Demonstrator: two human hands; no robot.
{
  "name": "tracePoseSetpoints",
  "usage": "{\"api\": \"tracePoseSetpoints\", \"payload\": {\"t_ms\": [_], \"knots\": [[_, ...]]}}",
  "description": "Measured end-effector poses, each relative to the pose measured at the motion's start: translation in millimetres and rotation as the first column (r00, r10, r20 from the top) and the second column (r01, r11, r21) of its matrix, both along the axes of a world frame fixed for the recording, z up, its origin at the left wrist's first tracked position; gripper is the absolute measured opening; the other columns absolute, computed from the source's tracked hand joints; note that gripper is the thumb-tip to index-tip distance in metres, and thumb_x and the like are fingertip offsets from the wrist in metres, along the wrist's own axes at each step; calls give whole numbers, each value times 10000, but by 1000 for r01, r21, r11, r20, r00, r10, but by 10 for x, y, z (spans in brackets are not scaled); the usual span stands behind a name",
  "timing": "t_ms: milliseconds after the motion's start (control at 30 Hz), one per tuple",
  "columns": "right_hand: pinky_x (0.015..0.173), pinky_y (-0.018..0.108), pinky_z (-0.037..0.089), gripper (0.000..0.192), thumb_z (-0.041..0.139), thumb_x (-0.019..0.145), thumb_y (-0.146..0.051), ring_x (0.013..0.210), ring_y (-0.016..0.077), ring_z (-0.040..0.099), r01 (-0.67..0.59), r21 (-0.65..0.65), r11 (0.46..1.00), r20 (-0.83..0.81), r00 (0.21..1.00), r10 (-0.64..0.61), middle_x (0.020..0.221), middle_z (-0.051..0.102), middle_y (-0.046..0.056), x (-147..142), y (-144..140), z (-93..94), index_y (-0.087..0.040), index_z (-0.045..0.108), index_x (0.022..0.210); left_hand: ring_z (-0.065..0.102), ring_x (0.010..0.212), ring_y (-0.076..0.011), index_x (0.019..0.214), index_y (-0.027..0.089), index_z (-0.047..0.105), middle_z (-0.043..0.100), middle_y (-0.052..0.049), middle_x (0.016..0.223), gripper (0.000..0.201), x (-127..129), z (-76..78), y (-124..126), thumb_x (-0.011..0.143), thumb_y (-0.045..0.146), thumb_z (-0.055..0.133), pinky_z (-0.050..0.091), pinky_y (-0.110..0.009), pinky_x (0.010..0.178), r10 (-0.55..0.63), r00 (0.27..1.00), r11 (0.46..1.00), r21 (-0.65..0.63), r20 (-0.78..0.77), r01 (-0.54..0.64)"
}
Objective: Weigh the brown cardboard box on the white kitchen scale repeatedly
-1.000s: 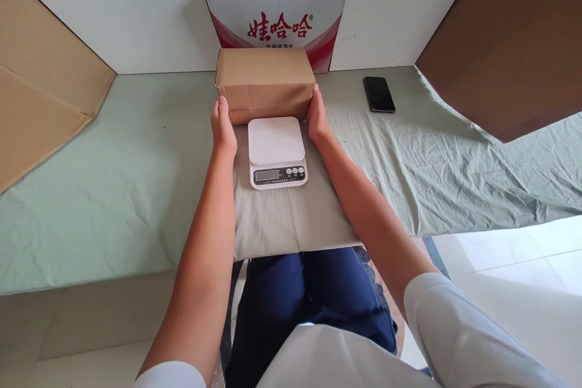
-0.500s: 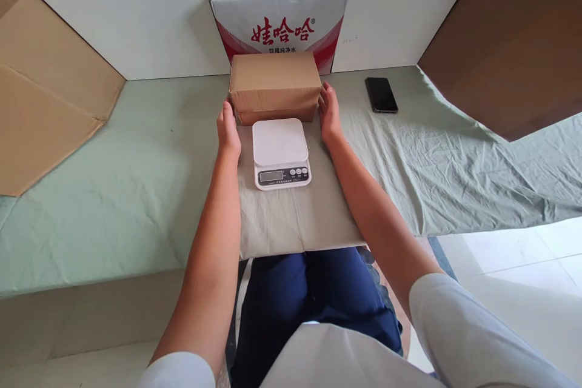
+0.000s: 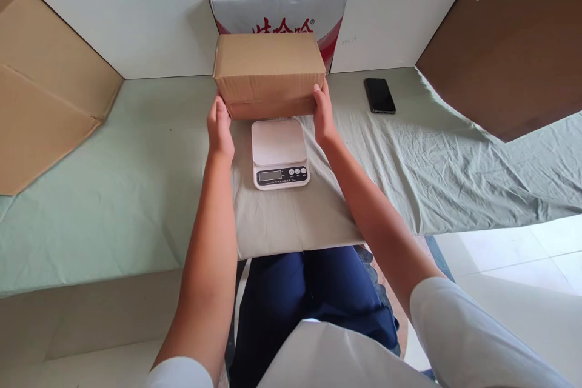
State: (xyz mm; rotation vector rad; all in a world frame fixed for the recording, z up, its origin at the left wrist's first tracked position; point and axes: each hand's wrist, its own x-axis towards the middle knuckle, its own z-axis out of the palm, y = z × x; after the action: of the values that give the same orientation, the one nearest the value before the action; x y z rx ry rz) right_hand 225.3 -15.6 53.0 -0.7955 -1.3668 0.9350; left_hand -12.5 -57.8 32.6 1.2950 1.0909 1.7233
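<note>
A brown cardboard box (image 3: 270,79) is held up off the table, just behind a white digital kitchen scale (image 3: 279,142). My left hand (image 3: 220,128) grips the box's lower left side, thumb at the near corner. On the opposite side, my right hand (image 3: 324,114) clasps the lower right end with its thumb on the front face. Most of the fingers are hidden by the box. The scale lies flat with a bare plate, its display and buttons facing me.
A black smartphone (image 3: 379,96) lies to the right on the green cloth (image 3: 150,163). Behind stands a white carton with red lettering (image 3: 277,9) among white panels (image 3: 120,21). Large cardboard pieces rise at the left (image 3: 54,85) and right (image 3: 509,54).
Both hands have lifted the cardboard box from the table and brought it slightly up and left. It now covers more of the red lettering. The scale and phone have stayed put.
</note>
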Motion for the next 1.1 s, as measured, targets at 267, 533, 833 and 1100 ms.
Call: {"api": "tracePoseSetpoints", "payload": {"t_ms": [267,533,833,1100], "knots": [[1384,474,233,764,520,867,-778,1634,262,259,-65,42,997,63,996,62,1675,395,-71,201,-995,183,-432,377,1533,399,1561,-350,1438,296,588,549,-104,1556,817,151,140,-948,844,844,472,339,-480,1276,-10,997,989,146,-81,22],[1361,485,294,794,517,861,-749,1610,276,292,-36,-9,999,53,998,37,1628,451,-19,267,-1267,-158,-415,326,1557,458,1520,-352,1443,311,585,573,-98,1539,796,245,-47,-1335,852,827,454,371,-496,1252,-1,994,997,78,-105,9],[1340,466,320,720,467,916,-700,1578,263,344,-29,-11,1000,70,997,30,1645,429,-22,274,-1228,-154,-404,334,1558,468,1518,-329,1442,302,600,575,-97,1557,776,233,-106,-1241,875,808,441,403,-449,1228,-38,994,999,30,-98,41],[1345,471,303,746,503,901,-694,1575,267,349,-54,-56,997,27,998,55,1682,380,-19,267,-1187,-180,-387,336,1560,450,1531,-349,1441,288,603,569,-124,1558,748,218,-134,-1229,887,774,476,381,-481,1242,-46,996,998,38,-77,49]]}}
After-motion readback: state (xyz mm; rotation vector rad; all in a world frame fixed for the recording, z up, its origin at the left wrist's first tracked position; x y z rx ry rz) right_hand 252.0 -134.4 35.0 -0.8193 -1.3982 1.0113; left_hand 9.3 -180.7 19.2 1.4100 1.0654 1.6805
